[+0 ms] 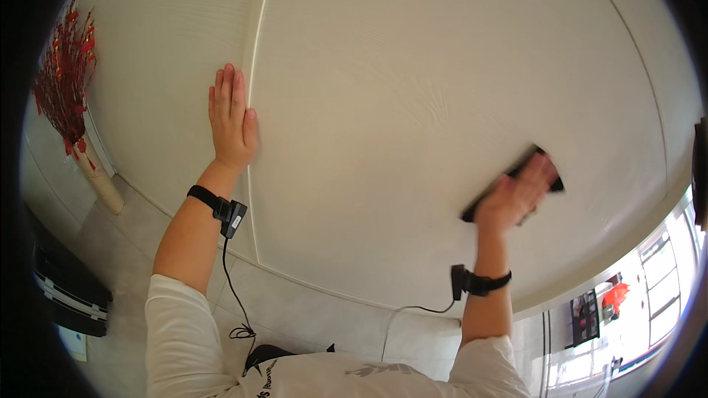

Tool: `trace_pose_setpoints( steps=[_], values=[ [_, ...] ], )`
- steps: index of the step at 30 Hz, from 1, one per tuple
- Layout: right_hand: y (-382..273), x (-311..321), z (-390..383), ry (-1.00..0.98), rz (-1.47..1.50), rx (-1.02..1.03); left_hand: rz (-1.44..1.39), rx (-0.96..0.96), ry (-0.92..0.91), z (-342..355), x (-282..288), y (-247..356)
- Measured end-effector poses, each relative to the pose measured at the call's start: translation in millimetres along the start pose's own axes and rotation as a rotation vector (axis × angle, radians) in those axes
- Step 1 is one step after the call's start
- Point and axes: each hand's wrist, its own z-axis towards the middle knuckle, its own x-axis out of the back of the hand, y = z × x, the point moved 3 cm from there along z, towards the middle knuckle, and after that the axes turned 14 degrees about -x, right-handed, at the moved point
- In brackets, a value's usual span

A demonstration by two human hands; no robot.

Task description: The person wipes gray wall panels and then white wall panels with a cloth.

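My left hand (232, 121) lies flat against the pale panel (383, 51), next to its raised vertical edge strip (255, 51). Its fingers are stretched upward and hold nothing. Farther right, my right hand (516, 193) presses a dark folded cloth (487, 203) onto the same panel. Motion blurs this hand, and part of the cloth is hidden beneath it. Both wrists carry a black strap with a small device and a cable.
A tall beige vase (103, 180) with red decorative branches (66, 74) stands on the tiled floor (140, 243) at the far left. Below it sits a black case-like object (70, 291). Bright windows (664, 273) and a dark shelf (585, 318) lie at the lower right.
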Motion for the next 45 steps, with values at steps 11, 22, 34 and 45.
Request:
trace_pose_setpoints(
  steps=[11,22,34,45],
  values=[
    [-152.8,-16.8,61.0,-0.023,-0.028,0.194,-0.075,0.025,-0.010,2.1,-5.9,5.1],
    [-207.6,-79.0,-156.1,-0.512,0.005,1.381,-0.027,-0.089,-0.235,-53.1,-12.4,-11.7],
    [-279.8,-17.4,109.1,0.160,0.007,0.784,0.006,-0.095,-0.170,-41.6,3.7,1.9],
    [-307.4,-63.1,-15.5,0.071,0.116,1.025,-0.029,-0.032,-0.230,-32.9,5.9,0.5]
  ],
)
